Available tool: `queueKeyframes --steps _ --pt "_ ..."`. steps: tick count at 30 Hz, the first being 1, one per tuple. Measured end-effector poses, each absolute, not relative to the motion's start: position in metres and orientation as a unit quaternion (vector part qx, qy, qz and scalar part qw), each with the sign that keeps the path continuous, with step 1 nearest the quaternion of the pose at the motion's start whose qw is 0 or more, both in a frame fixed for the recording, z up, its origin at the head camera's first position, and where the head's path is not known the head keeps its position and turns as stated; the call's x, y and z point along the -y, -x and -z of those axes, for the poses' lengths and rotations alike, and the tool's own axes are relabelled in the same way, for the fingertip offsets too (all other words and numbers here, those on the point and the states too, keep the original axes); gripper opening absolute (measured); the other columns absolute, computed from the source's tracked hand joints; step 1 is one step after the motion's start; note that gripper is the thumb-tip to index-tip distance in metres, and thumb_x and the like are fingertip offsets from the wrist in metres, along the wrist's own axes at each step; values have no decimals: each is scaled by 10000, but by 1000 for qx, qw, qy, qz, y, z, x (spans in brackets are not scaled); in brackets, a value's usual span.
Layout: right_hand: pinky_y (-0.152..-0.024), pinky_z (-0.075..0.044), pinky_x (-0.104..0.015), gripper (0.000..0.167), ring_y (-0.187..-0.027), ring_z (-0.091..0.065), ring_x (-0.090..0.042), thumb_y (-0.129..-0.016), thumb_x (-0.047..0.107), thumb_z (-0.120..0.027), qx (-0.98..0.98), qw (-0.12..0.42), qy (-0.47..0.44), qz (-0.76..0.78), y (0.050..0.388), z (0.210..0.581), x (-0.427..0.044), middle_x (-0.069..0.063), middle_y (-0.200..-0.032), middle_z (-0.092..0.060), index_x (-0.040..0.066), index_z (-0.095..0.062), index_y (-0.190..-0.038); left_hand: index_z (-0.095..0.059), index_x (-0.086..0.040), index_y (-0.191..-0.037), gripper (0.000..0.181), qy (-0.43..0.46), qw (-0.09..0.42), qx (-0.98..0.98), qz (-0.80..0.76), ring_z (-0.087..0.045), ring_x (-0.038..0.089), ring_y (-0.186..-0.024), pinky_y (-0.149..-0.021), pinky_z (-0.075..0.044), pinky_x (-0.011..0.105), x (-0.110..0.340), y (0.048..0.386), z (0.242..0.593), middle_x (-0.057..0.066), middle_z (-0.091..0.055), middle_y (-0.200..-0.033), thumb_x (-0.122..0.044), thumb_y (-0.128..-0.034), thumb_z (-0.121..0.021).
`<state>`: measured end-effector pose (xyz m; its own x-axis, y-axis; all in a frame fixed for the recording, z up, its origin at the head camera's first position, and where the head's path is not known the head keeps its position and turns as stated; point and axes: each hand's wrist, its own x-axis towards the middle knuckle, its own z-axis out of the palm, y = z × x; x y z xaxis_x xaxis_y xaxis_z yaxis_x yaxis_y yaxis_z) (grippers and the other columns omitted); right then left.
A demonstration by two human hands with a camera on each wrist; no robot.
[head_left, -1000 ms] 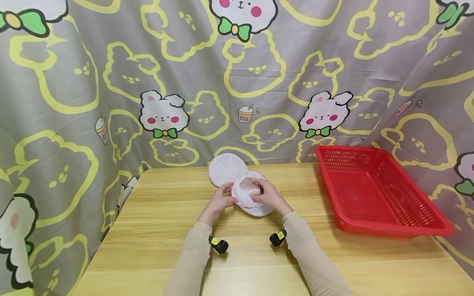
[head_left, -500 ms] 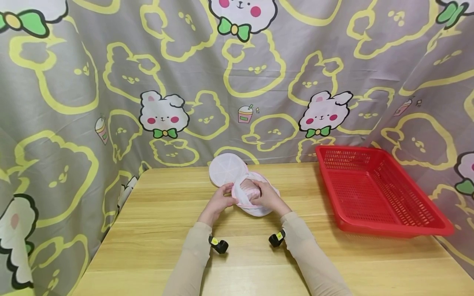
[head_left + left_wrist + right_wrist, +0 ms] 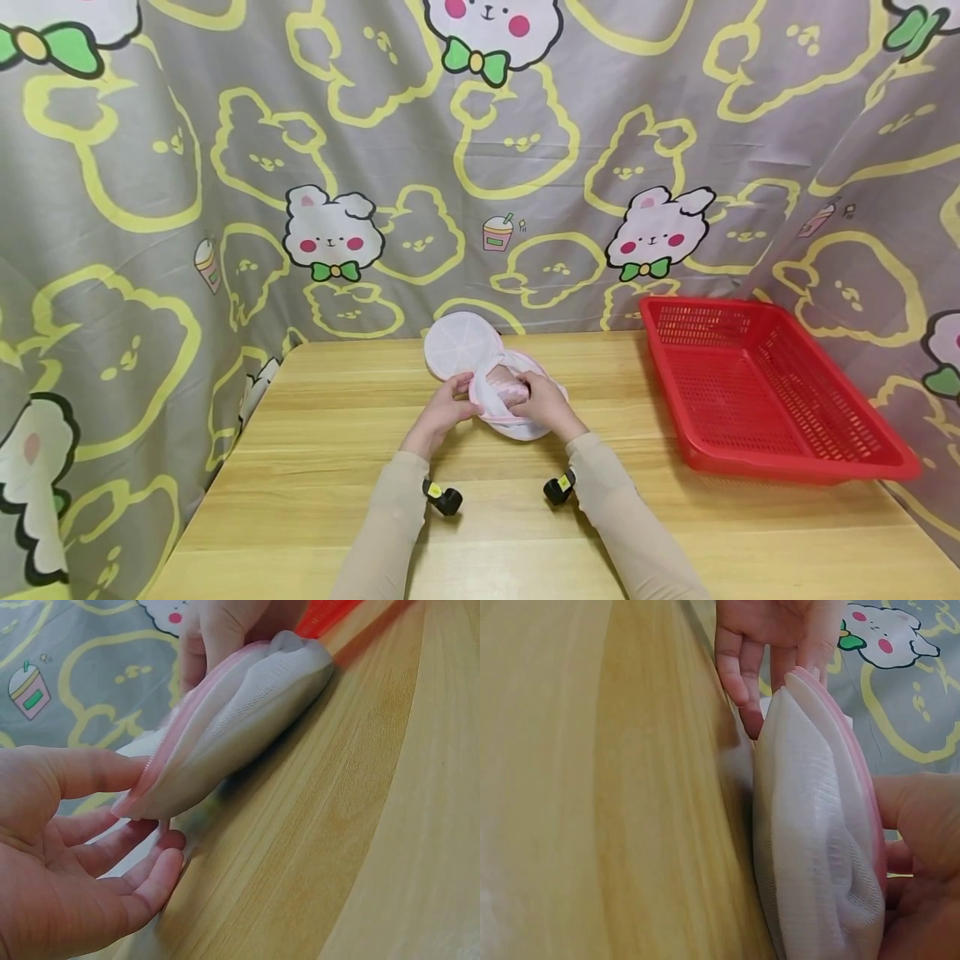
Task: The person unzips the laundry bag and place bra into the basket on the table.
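Note:
A round white mesh laundry bag [image 3: 491,398] with pink zipper trim lies on the wooden table, its round lid [image 3: 459,343] folded back to the far left. My left hand [image 3: 447,408] pinches the bag's near-left rim, thumb above and fingers below, as the left wrist view shows. Inside the opening lies a pink patterned soft item [image 3: 510,390], seemingly cloth. My right hand [image 3: 546,404] reaches over the right rim and grips this item with curled fingers; the fingertips are partly hidden in the bag. In the right wrist view the bag's side [image 3: 810,825] bulges.
A red plastic basket [image 3: 795,471] with perforated walls stands at the right of the wooden table [image 3: 322,492]. A grey curtain [image 3: 420,150] with cartoon prints hangs behind the table and along both sides.
My right hand has shifted slightly left and toward me inside the bag, and more of the pink item shows. My left hand keeps its place on the rim.

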<state>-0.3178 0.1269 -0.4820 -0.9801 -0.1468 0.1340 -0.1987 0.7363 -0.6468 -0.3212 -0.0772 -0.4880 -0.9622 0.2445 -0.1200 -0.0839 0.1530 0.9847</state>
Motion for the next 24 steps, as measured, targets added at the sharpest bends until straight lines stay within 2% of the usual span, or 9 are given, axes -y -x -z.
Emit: queueKeyframes --steps 6,14,24 --pt "-885 -492 -492 428 -972 -639 -360 -700 93 -764 932 63 -75 -350 316 484 -128 -171 -1045 -702 -5 -649 -1101 -397 -42 -1451 719 -53 131 -744 -653 -508 286 -1211 -886 -507 307 78 319 487 214 -470 -1404 29 -802 -698" --pt "-846 -495 -454 389 -917 -620 -291 -710 62 -707 924 70 -56 -371 320 486 -131 -133 -1035 -704 32 -667 -1095 -384 -38 -1461 729 -52 131 -743 -654 -513 284 -1217 -898 -520 310 77 319 486 213 -478 -1411 43 -805 -692" --pt "-796 -489 -402 329 -871 -594 -257 -705 43 -710 911 79 -61 -401 319 481 -132 -128 -991 -697 38 -673 -1032 -379 -46 -1467 724 -54 135 -744 -652 -505 296 -1241 -872 -507 299 78 322 488 209 -472 -1430 25 -821 -698"
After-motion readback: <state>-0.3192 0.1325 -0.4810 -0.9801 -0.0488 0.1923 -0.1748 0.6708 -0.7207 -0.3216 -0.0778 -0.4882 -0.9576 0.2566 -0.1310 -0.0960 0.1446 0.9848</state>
